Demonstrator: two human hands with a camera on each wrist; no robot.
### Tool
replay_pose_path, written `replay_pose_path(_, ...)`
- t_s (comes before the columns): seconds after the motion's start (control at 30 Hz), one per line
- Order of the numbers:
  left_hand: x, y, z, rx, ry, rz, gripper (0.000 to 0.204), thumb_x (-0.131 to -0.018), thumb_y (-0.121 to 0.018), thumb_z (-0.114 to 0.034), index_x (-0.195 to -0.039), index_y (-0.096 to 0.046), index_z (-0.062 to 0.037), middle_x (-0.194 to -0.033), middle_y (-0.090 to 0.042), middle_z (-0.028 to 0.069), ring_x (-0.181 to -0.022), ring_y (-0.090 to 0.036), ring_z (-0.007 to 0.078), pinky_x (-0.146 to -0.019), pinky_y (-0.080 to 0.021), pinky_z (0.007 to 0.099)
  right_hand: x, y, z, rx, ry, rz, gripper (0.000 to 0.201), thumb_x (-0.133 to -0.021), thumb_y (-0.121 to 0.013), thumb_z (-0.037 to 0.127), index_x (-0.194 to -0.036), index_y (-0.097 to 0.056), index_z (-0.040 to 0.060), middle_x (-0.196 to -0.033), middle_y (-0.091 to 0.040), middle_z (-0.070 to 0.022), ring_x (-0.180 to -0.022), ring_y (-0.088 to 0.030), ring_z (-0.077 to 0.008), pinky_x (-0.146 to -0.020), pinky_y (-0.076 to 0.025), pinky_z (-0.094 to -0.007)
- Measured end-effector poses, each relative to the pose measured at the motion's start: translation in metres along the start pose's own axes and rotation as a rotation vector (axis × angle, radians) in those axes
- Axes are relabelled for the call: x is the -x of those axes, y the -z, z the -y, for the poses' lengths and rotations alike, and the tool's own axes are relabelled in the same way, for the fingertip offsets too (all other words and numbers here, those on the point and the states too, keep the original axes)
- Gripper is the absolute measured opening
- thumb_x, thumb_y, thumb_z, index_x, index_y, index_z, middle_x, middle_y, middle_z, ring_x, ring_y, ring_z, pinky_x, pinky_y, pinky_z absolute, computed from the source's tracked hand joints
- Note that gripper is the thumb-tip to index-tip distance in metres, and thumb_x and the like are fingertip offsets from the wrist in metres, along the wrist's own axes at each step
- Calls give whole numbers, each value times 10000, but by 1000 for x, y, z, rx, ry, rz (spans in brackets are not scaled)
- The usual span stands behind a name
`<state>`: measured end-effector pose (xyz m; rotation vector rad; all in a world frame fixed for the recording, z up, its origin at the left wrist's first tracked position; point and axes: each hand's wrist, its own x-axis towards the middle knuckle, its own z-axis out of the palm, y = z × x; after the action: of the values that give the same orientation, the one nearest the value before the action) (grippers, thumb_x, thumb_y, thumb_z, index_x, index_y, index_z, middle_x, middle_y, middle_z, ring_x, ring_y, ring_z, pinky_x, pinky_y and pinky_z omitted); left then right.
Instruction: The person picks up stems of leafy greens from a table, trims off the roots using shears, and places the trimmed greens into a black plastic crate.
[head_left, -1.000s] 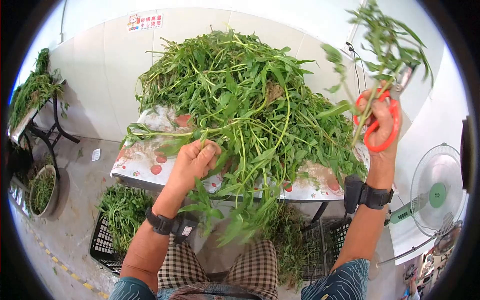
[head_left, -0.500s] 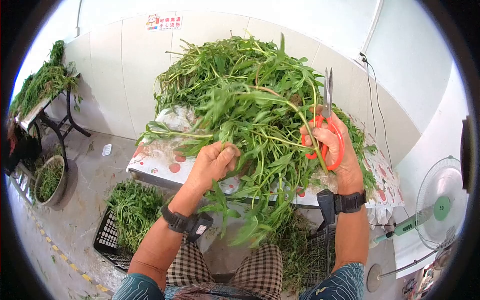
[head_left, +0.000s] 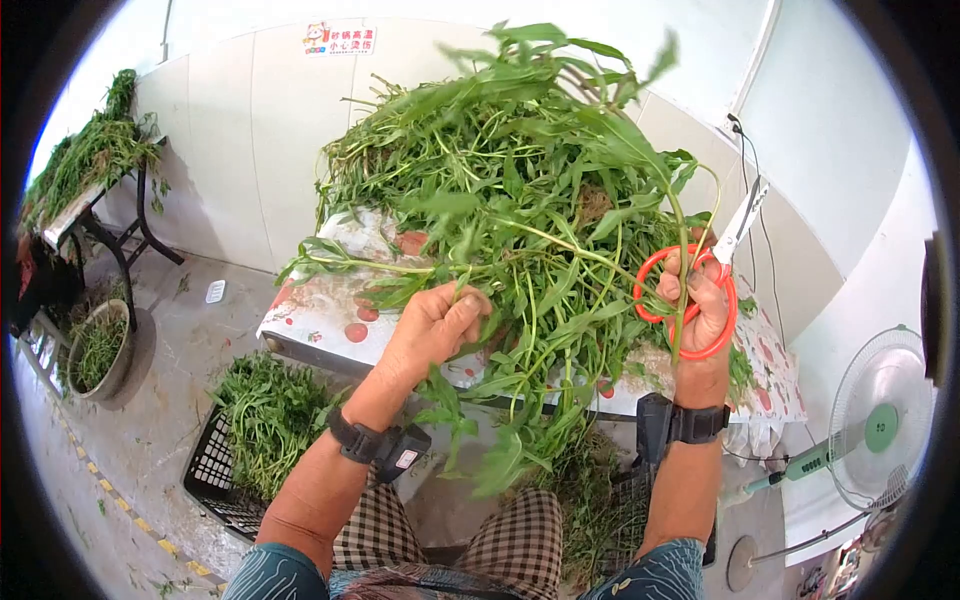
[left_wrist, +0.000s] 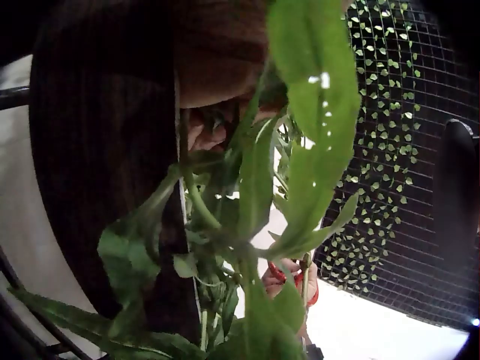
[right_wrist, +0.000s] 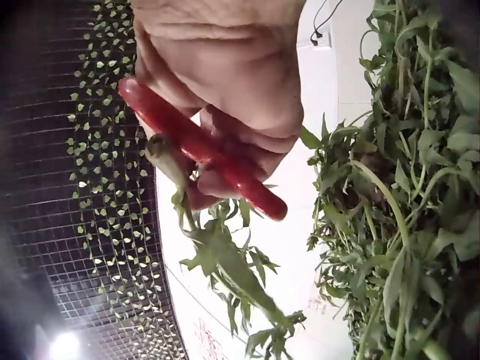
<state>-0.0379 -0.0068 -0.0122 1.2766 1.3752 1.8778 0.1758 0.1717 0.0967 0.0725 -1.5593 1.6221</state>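
Observation:
My left hand (head_left: 436,325) grips the stems of a leafy green bunch (head_left: 530,370) that hangs over the table's front edge. In my right hand (head_left: 700,305) are red-handled scissors (head_left: 727,325), blades pointing up and right, together with a thick green stem (head_left: 683,230) whose leafy top leans left over the big heap (head_left: 440,150). The right wrist view shows the red handle (right_wrist: 199,142) across the fingers and the stem's cut end (right_wrist: 161,150) beside it. Leaves (left_wrist: 315,112) cover much of the left wrist view and partly hide the left hand.
A patterned cloth (head_left: 330,325) covers the table under the heap. Black crates (head_left: 212,470) of greens stand below, left and right. At the right is a fan (head_left: 880,430); at the far left are a side table (head_left: 75,215) with plants and a round tub (head_left: 125,350).
The right hand has swung down and inward from the upper right, then slightly back right, with scissors and stem. The stem's leafy top now leans left. The left hand keeps its grip.

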Motion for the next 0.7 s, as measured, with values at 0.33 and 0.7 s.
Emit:
replay_pose_path(0.33,3,-1,-1,22,-67,46,315,-925,-480,-302,-904,-599,-11,-618,-530,-11,-482,-373,26,-422,-287,184,9,-19,-44,-33,-251,-46,426,-799,-570,105,-1187,-419,17,-912,-600,-114,-731,-578,-142,-659,-490,-262)
replay_pose_path(0.7,-5,-22,-13,-979,-702,-78,251,-718,-575,-36,-970,-577,-35,-964,-563,142,-946,-521,314,-811,-438,395,9,-45,-60,-48,-423,37,457,-779,-587,170,-1177,-436,6,-940,-591,-141,-747,-582,-162,-720,-488,-292)
